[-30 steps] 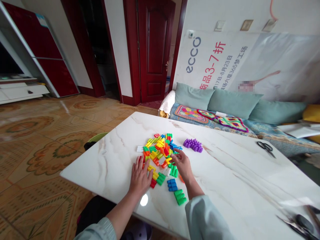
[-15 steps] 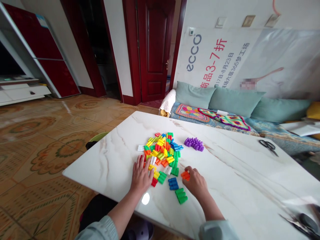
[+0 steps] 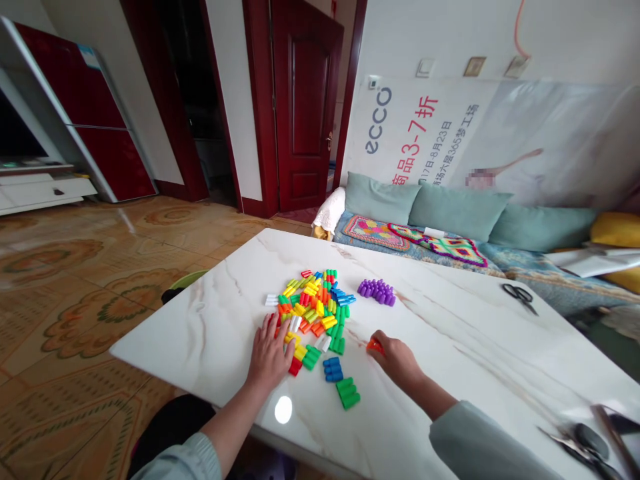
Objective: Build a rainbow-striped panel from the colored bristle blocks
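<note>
My right hand (image 3: 397, 360) pinches an orange block (image 3: 373, 345) beside the pile (image 3: 313, 310); my left hand (image 3: 270, 353) lies open on its edge. Set-down needs bare bench (image 3: 475, 353).

- tabletop (image 3: 450, 347): white marble, brownish veins
- block pile (image 3: 313, 307): red, yellow, green, blue, orange and white mixed
- far cluster (image 3: 377, 292): purple
- right block (image 3: 373, 345): orange
- near blocks (image 3: 347, 393): green, blue
- floor (image 3: 75, 313): tan, floral pattern

Orange block (image 3: 373, 345) beside multicoloured pile (image 3: 315, 310)
</note>
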`<state>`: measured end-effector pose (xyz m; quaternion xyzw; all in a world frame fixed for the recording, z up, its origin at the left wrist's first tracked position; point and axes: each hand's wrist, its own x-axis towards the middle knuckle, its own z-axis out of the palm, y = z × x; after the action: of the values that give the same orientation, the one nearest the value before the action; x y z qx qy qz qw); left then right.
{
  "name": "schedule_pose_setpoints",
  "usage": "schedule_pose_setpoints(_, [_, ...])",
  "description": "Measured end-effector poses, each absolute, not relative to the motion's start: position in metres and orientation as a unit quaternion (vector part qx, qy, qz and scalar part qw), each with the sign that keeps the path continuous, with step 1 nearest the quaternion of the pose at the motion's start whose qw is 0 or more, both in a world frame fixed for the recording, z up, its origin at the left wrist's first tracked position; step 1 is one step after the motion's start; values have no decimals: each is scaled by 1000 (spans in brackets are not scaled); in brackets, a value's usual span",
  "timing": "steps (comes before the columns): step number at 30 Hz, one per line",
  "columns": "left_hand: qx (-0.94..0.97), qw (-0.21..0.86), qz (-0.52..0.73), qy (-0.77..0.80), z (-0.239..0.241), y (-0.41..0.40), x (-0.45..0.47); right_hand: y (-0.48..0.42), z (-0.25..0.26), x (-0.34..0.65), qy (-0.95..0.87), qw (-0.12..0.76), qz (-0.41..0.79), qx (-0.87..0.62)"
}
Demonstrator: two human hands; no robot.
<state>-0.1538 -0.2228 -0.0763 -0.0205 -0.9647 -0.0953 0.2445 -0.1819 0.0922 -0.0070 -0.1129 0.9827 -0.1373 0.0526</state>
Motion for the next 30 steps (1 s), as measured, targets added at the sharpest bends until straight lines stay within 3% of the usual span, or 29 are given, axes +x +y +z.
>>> schedule_pose_setpoints(4, [-25, 263, -86, -961, -80, -223, -156, 98, -10, -198, 975, 35, -157, -156])
schedule_pose_setpoints(14, [-42, 297, -60, -952, -91, -229, -161, 97, -17, -268, 980, -33, -167, -106])
schedule_pose_setpoints(20, [-46, 295, -55, -953, -92, -230, -161, 93, -30, -260, 956, -157, -227, -103])
schedule_pose_setpoints(25, [-48, 291, -60, -954, -93, -230, -160, 88, -49, -250, 928, -151, -225, -254])
schedule_pose_setpoints(30, [-44, 283, -70, -955, -91, -230, -161, 80, -59, -263, 935, -144, -204, -254])
